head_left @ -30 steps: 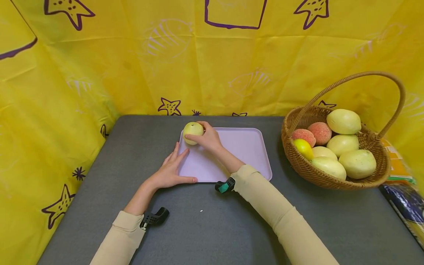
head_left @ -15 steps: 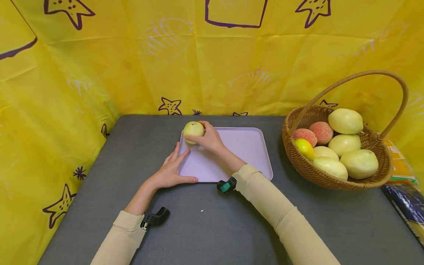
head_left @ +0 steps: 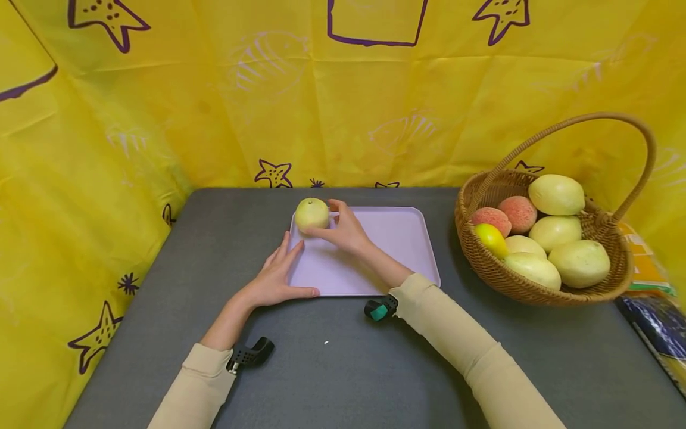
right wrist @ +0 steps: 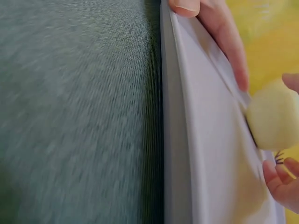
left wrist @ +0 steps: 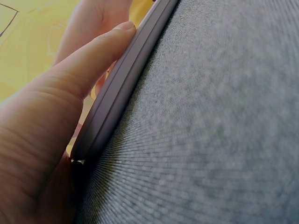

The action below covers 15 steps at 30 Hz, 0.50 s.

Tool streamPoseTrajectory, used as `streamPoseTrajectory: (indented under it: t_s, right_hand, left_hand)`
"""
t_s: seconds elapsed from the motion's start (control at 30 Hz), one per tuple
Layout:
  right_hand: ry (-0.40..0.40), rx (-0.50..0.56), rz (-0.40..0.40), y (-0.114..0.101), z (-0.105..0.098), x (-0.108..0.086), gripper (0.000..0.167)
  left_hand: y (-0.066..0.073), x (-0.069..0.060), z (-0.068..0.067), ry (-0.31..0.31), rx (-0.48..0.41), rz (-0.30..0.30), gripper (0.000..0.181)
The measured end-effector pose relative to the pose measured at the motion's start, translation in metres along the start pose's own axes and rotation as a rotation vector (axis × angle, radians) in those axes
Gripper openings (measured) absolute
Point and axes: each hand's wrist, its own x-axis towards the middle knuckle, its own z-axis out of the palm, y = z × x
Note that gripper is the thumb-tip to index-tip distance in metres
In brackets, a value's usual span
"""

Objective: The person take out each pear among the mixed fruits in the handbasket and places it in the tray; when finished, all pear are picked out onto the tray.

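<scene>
A round pale yellow-green fruit [head_left: 311, 214], like an apple with a dimple on top, sits at the far left corner of a lilac tray [head_left: 386, 244]. My right hand [head_left: 345, 229] is just right of it, thumb and fingers spread apart; in the right wrist view a gap shows between those fingers and the fruit [right wrist: 273, 116]. My left hand [head_left: 273, 280] rests with spread fingers along the tray's left side, its thumb on the near rim. The left wrist view has that thumb [left wrist: 100, 53] against the tray edge [left wrist: 117, 79].
A wicker basket [head_left: 482, 268] with a tall handle stands at right, holding two pinkish peaches [head_left: 518, 214], a lemon-yellow fruit [head_left: 490, 239] and several pale melon-like fruits [head_left: 579, 263]. Packets [head_left: 651, 325] lie beyond it at the table's right edge. A yellow printed cloth [head_left: 348, 119] hangs behind.
My right hand has let go of the fruit and drawn slightly right and towards me, its fingers opening. The fruit stays on the tray corner. My left hand has not moved.
</scene>
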Motion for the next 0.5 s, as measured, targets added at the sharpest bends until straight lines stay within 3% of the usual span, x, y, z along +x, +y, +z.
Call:
streamPoseTrajectory:
  t_s: [0.27, 0.5]
  right_hand:
    - [-0.008, -0.027, 0.0, -0.001, -0.024, -0.015, 0.09]
    - [-0.061, -0.053, -0.01, -0.002, -0.046, -0.035, 0.087]
  left_hand:
    - [-0.001, 0.001, 0.001, 0.005, -0.002, -0.001, 0.113]
    - [0.0, 0.0, 0.0, 0.003, -0.002, -0.001, 0.113]
